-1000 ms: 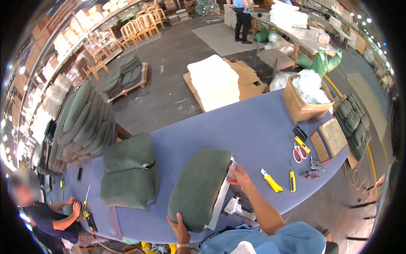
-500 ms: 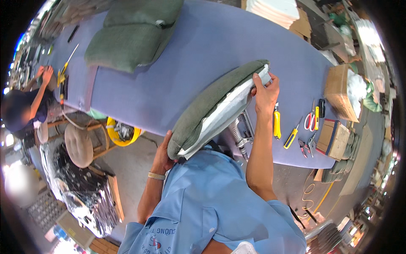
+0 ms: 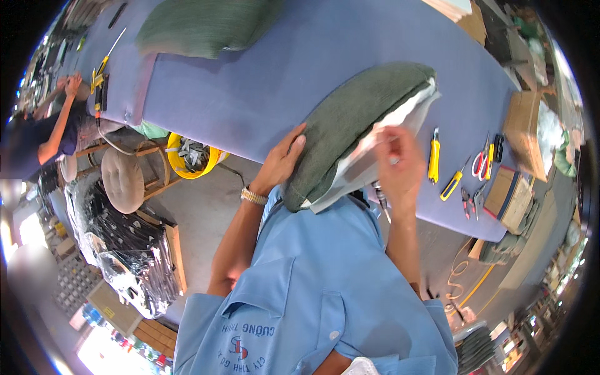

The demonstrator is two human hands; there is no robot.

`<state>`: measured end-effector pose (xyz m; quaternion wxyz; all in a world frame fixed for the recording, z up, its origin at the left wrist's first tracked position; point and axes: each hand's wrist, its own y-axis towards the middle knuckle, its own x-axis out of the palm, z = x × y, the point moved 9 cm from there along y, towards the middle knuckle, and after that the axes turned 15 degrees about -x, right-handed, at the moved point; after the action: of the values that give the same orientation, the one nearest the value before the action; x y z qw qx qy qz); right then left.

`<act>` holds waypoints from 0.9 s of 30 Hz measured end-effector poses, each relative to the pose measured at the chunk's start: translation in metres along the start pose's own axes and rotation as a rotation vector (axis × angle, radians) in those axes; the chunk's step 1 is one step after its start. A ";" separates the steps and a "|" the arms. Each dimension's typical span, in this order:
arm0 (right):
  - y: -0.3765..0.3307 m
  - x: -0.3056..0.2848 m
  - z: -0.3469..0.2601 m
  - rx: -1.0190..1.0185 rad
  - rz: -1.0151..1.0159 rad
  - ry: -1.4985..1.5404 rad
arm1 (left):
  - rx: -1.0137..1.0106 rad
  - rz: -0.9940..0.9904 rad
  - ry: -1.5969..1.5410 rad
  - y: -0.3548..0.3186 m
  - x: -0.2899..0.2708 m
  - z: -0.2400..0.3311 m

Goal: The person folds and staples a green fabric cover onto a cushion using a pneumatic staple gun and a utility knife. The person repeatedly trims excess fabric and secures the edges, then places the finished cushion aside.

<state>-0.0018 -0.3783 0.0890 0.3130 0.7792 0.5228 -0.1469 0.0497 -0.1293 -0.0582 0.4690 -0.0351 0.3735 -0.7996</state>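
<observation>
A dark green cushion (image 3: 356,119) leans on edge against my front at the table's near edge, its white lining (image 3: 359,165) showing along the open side facing me. My left hand (image 3: 281,164) grips the cushion's left end, thumb and fingers against the green fabric. Over the lining hovers my right hand (image 3: 402,165), fingers curled but smeared by motion; whether it pinches the lining cannot be made out. Part of a metal tool (image 3: 380,195) shows below the cushion, mostly hidden.
On the blue-covered table (image 3: 225,106) lies another green cushion (image 3: 200,28). To the right are a yellow cutter (image 3: 434,156), a screwdriver (image 3: 453,184), scissors (image 3: 480,164), pliers (image 3: 478,203) and boxes (image 3: 522,134). A yellow bucket (image 3: 187,172) holds scraps; a co-worker's arm (image 3: 59,128) is far left.
My left hand has shifted from the cushion's lower end up onto its green face. My right hand has let go of the far corner and come down nearer me along the lining.
</observation>
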 end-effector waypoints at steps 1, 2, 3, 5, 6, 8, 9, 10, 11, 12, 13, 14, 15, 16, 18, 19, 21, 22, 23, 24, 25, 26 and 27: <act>-0.018 0.017 -0.001 0.156 -0.135 0.131 | -0.007 -0.041 -0.017 0.004 0.005 0.004; -0.033 0.032 -0.003 0.206 -0.293 0.061 | -0.017 -0.082 -0.035 0.007 0.010 0.006; -0.047 0.046 -0.002 0.246 -0.451 -0.003 | -0.001 -0.088 -0.071 0.010 0.014 0.002; -0.057 0.062 -0.008 0.265 -0.503 0.111 | 0.027 -0.092 -0.153 0.017 0.019 -0.013; -0.060 0.070 -0.012 0.272 -0.526 0.168 | 0.011 -0.110 -0.154 0.017 0.020 -0.010; -0.049 0.074 -0.020 0.185 -0.494 0.099 | -0.022 -0.139 -0.160 0.015 0.023 -0.004; -0.043 0.077 -0.022 0.140 -0.479 0.069 | -0.022 -0.153 -0.192 0.012 0.023 0.004; -0.038 0.080 -0.023 0.095 -0.464 0.040 | -0.023 -0.165 -0.225 0.009 0.023 0.011; -0.032 0.082 -0.026 0.023 -0.417 0.057 | -0.023 -0.177 -0.259 0.007 0.023 0.015; -0.031 0.086 -0.023 0.042 -0.420 0.112 | -0.018 -0.193 -0.280 0.007 0.022 0.014; -0.030 0.089 -0.021 0.061 -0.423 0.168 | -0.012 -0.209 -0.301 0.007 0.022 0.013; -0.030 0.092 -0.018 0.081 -0.428 0.223 | -0.005 -0.224 -0.323 0.007 0.021 0.012; -0.035 0.097 -0.013 0.083 -0.426 0.273 | 0.013 -0.242 -0.314 0.007 0.020 0.012; -0.038 0.099 -0.010 0.096 -0.432 0.312 | 0.032 -0.260 -0.305 0.006 0.019 0.011; -0.045 0.103 -0.007 0.131 -0.435 0.391 | 0.085 -0.279 -0.264 -0.001 0.018 0.016; -0.048 0.106 -0.006 0.146 -0.431 0.435 | 0.120 -0.281 -0.233 -0.008 0.017 0.022; -0.051 0.109 -0.006 0.170 -0.413 0.525 | 0.181 -0.268 -0.151 -0.022 0.015 0.033; -0.051 0.110 -0.006 0.169 -0.434 0.526 | 0.207 -0.252 -0.101 -0.028 0.015 0.037; -0.051 0.110 -0.005 0.167 -0.453 0.528 | 0.233 -0.238 -0.050 -0.032 0.014 0.042; -0.053 0.110 -0.003 0.171 -0.467 0.529 | 0.231 -0.231 -0.009 -0.034 0.013 0.045; -0.054 0.111 -0.001 0.175 -0.483 0.536 | 0.230 -0.224 0.032 -0.035 0.013 0.048; -0.056 0.111 0.001 0.180 -0.498 0.543 | 0.229 -0.218 0.074 -0.036 0.013 0.052; -0.058 0.113 0.002 0.187 -0.513 0.551 | 0.229 -0.208 0.116 -0.038 0.012 0.056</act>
<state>-0.0082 -0.2834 0.0050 0.0414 0.6587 0.7495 -0.0525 0.0388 -0.1595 0.0026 0.3622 0.0264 0.3008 -0.8818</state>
